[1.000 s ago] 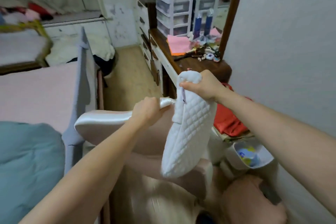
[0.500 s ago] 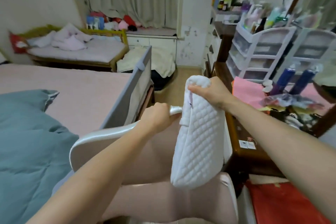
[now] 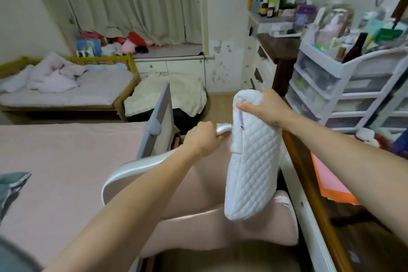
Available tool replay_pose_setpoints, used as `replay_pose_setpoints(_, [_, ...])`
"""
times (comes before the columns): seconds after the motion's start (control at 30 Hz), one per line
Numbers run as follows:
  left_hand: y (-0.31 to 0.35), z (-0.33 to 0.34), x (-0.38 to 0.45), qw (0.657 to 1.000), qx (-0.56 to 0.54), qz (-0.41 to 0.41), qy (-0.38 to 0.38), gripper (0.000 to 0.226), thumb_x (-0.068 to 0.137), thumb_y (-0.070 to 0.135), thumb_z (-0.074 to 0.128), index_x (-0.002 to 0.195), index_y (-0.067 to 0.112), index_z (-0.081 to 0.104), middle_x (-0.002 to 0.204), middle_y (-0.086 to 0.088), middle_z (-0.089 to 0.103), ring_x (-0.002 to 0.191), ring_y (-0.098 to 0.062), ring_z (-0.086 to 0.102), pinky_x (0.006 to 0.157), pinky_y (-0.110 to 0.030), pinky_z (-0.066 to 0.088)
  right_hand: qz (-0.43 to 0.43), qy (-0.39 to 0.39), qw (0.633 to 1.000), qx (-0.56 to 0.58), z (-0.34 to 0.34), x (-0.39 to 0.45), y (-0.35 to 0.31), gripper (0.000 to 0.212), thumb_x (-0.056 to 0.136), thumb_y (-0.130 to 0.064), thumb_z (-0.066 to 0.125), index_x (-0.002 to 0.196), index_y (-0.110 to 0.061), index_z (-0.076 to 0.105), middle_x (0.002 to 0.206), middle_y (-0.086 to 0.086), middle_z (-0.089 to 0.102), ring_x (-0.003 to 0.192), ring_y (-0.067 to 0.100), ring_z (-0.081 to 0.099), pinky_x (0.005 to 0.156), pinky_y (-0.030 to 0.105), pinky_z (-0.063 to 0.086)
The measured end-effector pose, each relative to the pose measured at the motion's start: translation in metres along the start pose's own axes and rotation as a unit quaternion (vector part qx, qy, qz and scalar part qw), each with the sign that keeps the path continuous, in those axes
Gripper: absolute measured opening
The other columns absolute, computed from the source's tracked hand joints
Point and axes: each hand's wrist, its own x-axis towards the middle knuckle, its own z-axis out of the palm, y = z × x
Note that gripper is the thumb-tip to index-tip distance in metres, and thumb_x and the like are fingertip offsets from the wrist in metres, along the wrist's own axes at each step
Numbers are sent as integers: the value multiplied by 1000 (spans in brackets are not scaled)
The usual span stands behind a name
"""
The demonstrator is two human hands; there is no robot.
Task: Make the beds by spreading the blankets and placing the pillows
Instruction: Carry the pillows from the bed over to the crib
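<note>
Your right hand grips one white pillow by its top — it hangs long-way down; your left hand clenches the shiny pillowcase.

Soft, even indoor light, wide-angle view

Faint shadows; edges bow outward; slight blur on the cluttered white plastic drawer unit at right.

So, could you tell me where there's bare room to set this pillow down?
The pink mattress is open between the grey bed rail and the teal blanket. The dresser top on the right is crowded with bottles and drawer units; the small bed holds rumpled bedding.
</note>
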Motion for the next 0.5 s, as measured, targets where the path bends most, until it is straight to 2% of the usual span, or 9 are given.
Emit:
replay_pose_setpoints(0.07, [-5, -7, 53, 1000, 2, 9, 0, 32, 95, 43, 45, 72, 21, 47, 76, -4, 55, 69, -25, 54, 61, -34, 44, -2, 3, 1000, -2, -2, 53, 12, 27, 84, -40, 67, 90, -14, 61, 77, -3, 58, 76, 12, 55, 61, 16, 40])
replay_pose_setpoints(0.1, [-10, -9, 80, 1000, 5, 7, -1, 32, 95, 43, 45, 74, 20, 49, 75, -3, 54, 71, -25, 53, 62, -34, 44, -1, 5, 1000, 0, -2, 79, 20, 28, 84, -41, 67, 91, -15, 61, 81, 0, 59, 79, 14, 56, 65, 20, 43])
replay_pose_setpoints(0.17, [-23, -9, 144, 1000, 9, 8, 4, 35, 93, 48, 44, 91, 18, 60, 78, -2, 56, 73, -25, 54, 61, -34, 44, 0, 8, 1000, 8, -2, 135, 39, 31, 83, -42, 67, 91, -13, 60, 89, 7, 62, 86, 19, 59, 77, 33, 49])
replay_pose_setpoints(0.23, [-35, -7, 210, 1000, 22, 6, 15, 43, 91, 56, 42, 104, 22, 65, 80, -1, 56, 73, -24, 55, 57, -31, 40, 2, 18, 999, 26, -4, 194, 60, 47, 80, -46, 69, 95, -1, 64, 98, 18, 67, 92, 29, 64, 87, 45, 50])
replay_pose_setpoints(0.27, [-38, -9, 245, 1000, 25, 1, 18, 45, 90, 59, 41, 107, 25, 65, 80, 0, 56, 73, -24, 55, 56, -30, 38, 7, 22, 999, 39, -6, 227, 69, 53, 78, -48, 69, 97, 1, 65, 103, 21, 67, 95, 32, 64, 88, 46, 50])
replay_pose_setpoints(0.4, [-47, -19, 359, 1000, 12, -24, 4, 45, 91, 57, 43, 100, 20, 67, 73, 0, 56, 71, -24, 57, 58, -30, 40, 36, 13, 998, 56, -10, 342, 103, 51, 77, -48, 71, 102, -4, 67, 107, 16, 68, 95, 26, 64, 83, 40, 51])
replay_pose_setpoints(0.5, [-53, -28, 431, 1000, 3, -14, 2, 36, 94, 55, 39, 110, 36, 65, 65, 8, 45, 70, -22, 52, 60, -29, 37, 40, 7, 997, 68, -15, 427, 123, 50, 79, -43, 72, 104, -1, 68, 106, 20, 68, 95, 28, 64, 68, 30, 46])
